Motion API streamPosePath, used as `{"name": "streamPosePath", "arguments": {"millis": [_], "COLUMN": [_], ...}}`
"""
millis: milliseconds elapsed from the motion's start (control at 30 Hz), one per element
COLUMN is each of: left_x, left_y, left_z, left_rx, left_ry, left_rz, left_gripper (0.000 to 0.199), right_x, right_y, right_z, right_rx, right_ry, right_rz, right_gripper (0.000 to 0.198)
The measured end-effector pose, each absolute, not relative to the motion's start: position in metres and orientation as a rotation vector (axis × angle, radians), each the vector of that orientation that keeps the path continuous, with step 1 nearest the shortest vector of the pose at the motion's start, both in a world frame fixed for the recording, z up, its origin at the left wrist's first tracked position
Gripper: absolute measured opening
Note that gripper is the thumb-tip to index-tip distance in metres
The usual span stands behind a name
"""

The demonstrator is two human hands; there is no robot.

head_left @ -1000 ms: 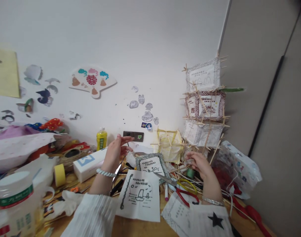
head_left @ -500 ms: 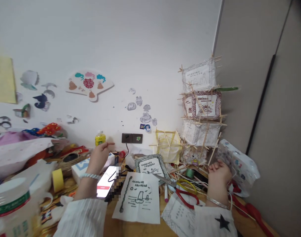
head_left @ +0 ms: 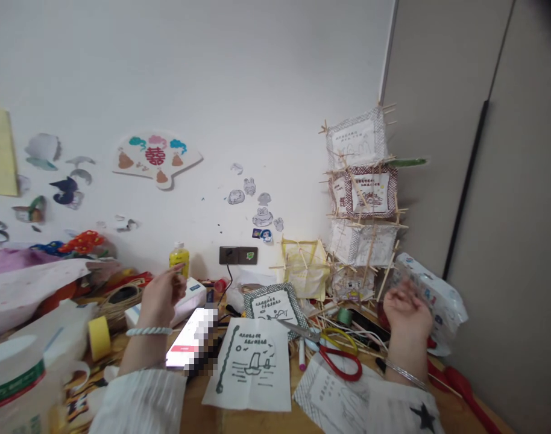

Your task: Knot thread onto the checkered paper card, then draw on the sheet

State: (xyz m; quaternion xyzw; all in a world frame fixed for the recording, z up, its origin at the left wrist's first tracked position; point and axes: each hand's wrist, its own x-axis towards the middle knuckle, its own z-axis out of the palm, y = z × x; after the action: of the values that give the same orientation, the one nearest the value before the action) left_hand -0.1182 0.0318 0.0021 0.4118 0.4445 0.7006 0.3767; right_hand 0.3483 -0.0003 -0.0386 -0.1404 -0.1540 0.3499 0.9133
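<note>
A tall tower of paper panels and wooden sticks (head_left: 370, 191) stands behind and right of the white paper sheet with a green boat drawing (head_left: 252, 365). Right of that sheet, a white plastic-wrapped packet (head_left: 446, 299) lies behind the loosely curled right hand (head_left: 407, 306); left of it, the bent-fingered left hand (head_left: 162, 294) is near a lit flat phone (head_left: 185, 335), though whether either hand grips anything, I cannot tell.

Soft light leaves the smooth white far wall (head_left: 266, 78) dim; the rectangular white phone screen (head_left: 187, 334) glares, partly pixelated; the bare right hand (head_left: 407, 308) looks blurred.
</note>
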Motion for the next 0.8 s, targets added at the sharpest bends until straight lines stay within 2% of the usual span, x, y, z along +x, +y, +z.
{"name": "streamPosePath", "arguments": {"millis": [100, 167, 333, 400, 567, 800], "left_x": [-0.115, -0.11, -0.089, -0.079, -0.059, -0.044], "left_y": [0.034, 0.033, 0.022, 0.015, 0.004, 0.003], "left_z": [0.001, 0.004, 0.014, 0.018, 0.024, 0.026], "left_rx": [1.342, 1.571, 2.136, 2.249, 2.339, 2.391], "left_ry": [1.589, 1.85, 2.378, 2.548, 2.341, 1.876], "left_rz": [1.899, 1.832, 1.214, 1.126, 0.988, 1.041], "left_gripper": [0.014, 0.019, 0.04, 0.044, 0.043, 0.038], "right_x": [0.33, 0.315, 0.285, 0.275, 0.252, 0.233], "right_y": [-0.01, -0.015, -0.024, -0.024, -0.024, -0.037], "right_z": [-0.021, -0.009, 0.008, 0.009, 0.012, 0.018], "right_rx": [-0.383, -0.414, -0.642, -0.788, -1.004, -1.27], "right_ry": [-0.65, -0.842, -1.131, -1.222, -1.444, -1.859], "right_rz": [0.815, 0.842, 0.901, 0.912, 0.8, 0.72], "right_gripper": [0.03, 0.037, 0.038, 0.035, 0.032, 0.028]}}
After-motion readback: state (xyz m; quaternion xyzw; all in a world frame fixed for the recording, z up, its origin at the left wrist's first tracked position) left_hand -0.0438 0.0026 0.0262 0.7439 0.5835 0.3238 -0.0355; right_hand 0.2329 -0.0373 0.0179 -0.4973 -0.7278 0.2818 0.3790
